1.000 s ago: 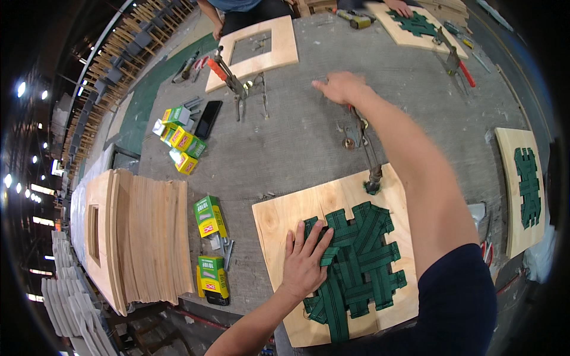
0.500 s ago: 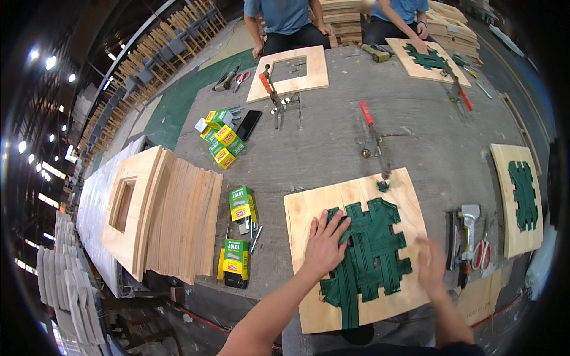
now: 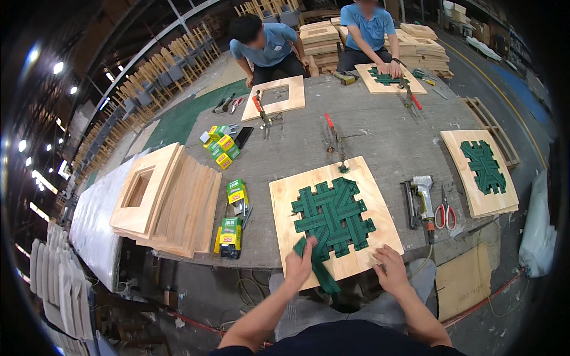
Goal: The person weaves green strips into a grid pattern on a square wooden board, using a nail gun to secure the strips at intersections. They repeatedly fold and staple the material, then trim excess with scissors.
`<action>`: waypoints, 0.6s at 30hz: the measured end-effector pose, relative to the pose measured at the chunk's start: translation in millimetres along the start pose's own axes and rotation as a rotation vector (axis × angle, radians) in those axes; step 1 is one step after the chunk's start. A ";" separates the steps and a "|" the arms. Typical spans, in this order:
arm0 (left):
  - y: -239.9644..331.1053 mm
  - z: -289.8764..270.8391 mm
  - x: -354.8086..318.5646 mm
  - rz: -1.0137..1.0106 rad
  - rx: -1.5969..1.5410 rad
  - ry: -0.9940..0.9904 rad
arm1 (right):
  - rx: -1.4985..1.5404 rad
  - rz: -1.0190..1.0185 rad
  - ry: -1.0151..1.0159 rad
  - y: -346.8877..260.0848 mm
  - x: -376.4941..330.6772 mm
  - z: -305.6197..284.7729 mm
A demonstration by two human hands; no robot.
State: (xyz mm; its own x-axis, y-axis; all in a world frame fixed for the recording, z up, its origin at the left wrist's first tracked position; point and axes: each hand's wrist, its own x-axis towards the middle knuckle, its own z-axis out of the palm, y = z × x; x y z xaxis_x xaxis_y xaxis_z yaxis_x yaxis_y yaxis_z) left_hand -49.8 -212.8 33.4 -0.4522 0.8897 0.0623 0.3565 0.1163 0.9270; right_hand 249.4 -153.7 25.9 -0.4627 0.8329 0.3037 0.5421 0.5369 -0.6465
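A square plywood seat panel (image 3: 285, 202) lies on the workbench in front of me, with dark green webbing (image 3: 332, 215) woven across its middle. One loose green strap end (image 3: 323, 276) hangs over the panel's near edge. My left hand (image 3: 300, 267) pinches that strap near the panel's near left corner. My right hand (image 3: 392, 268) rests with fingers spread on the panel's near right edge, holding nothing.
A staple gun (image 3: 423, 199) and red-handled scissors (image 3: 444, 213) lie right of the panel. Green and yellow boxes (image 3: 230, 234) and a stack of wooden frames (image 3: 169, 199) sit left. Another webbed panel (image 3: 482, 172) is at the right. Two people work at the far side.
My right hand came back from the far tools to the panel's near edge. My left hand slid off the webbing to the loose strap. The view pulled back from the bench.
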 end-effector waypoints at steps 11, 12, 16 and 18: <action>11.9 -30.1 -106.3 -0.025 0.109 0.146 | 0.001 0.247 0.220 2.7 17.6 -30.6; 7.7 -32.3 -111.0 -0.006 0.138 0.152 | -0.008 0.318 0.132 9.7 13.6 -36.5; 5.3 -2.4 -135.1 -0.080 0.221 0.066 | -0.163 0.384 -0.070 29.6 -16.1 -34.8; -10.9 9.3 -134.7 0.000 0.404 -0.003 | -0.213 0.360 -0.080 28.6 -17.0 -25.9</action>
State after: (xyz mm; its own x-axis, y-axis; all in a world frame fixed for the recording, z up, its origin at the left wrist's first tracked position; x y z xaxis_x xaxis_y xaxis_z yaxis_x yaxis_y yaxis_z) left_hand 14.8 -329.8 11.4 -0.4496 0.8912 0.0606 0.6495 0.2796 0.7071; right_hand 290.9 -149.0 20.3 -0.2653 0.9639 0.0242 0.8082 0.2359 -0.5396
